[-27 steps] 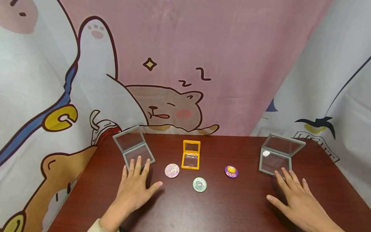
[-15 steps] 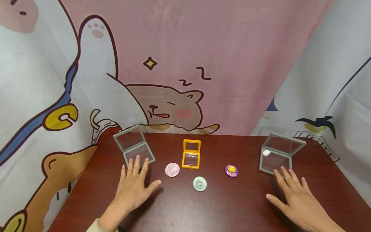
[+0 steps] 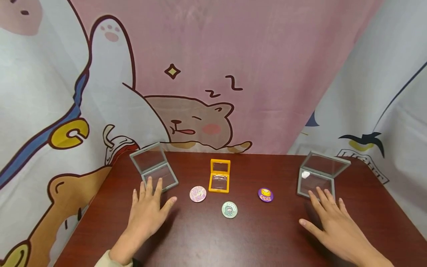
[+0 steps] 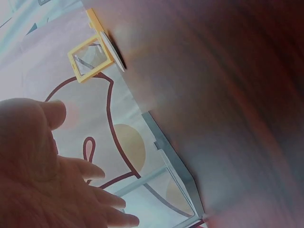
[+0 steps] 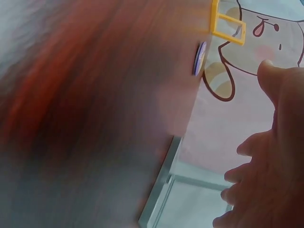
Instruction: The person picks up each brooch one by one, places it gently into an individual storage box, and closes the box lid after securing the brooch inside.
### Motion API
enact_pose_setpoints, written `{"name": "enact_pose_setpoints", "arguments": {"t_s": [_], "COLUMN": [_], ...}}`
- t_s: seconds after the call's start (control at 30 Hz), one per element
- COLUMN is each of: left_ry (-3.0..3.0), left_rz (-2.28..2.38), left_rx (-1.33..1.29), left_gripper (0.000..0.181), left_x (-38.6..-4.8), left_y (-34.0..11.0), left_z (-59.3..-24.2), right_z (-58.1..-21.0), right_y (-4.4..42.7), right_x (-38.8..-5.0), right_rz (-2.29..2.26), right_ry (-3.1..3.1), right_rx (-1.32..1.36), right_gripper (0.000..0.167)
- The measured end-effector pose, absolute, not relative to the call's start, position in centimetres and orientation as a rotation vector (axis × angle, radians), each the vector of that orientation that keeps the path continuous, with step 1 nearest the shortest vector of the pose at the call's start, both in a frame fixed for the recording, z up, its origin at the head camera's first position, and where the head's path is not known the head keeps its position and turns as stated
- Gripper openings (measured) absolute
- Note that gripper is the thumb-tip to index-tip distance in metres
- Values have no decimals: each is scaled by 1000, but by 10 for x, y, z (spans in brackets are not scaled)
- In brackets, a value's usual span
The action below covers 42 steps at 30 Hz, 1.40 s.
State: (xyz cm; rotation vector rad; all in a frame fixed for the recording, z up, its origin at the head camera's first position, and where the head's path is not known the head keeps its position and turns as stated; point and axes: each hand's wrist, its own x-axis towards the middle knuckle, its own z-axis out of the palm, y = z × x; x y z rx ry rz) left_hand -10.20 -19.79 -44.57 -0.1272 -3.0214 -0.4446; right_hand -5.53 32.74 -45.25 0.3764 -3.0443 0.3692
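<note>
Table (image 3: 240, 244) of dark red wood beneath left hand (image 3: 145, 215) and right hand (image 3: 337, 231), both spread, fingers straight, thumbs out. Between the hands, green badge (image 3: 229, 210) with a small cartoon figure; slightly farther, purple badge (image 3: 265, 194), its lettering too small to read, and pink badge (image 3: 198, 194), near the left thumb. Under the left fingertips in the head view, near edge of left case (image 3: 154, 169); under the right, near edge of right case (image 3: 317, 173); contact impossible to tell. Well between the grey pair, smaller orange case (image 3: 219, 174). Clear panes in all three, lids raised. Behind, cloth (image 3: 267, 55) with sleeping cartoon animal, "Z" marks, and "LIGHT" low at right.
</note>
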Motion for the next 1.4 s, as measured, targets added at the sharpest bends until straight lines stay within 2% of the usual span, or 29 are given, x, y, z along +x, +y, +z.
{"name": "enact_pose_setpoints", "arguments": {"t_s": [0.8,1.4], "left_ry": [-2985,-3060], "left_rz": [-495,-655], "left_rx": [87,229], "left_gripper": [69,34], "left_x": [-127,-138], "left_y": [-234,-251], "left_z": [-447,-446], "right_z": [-425,-431], "right_y": [253,194], "right_x": [-80,-103], "right_rz": [481,494], "right_ry": [-2862,-2788], "right_rx": [540,686], "right_gripper": [84,71]}}
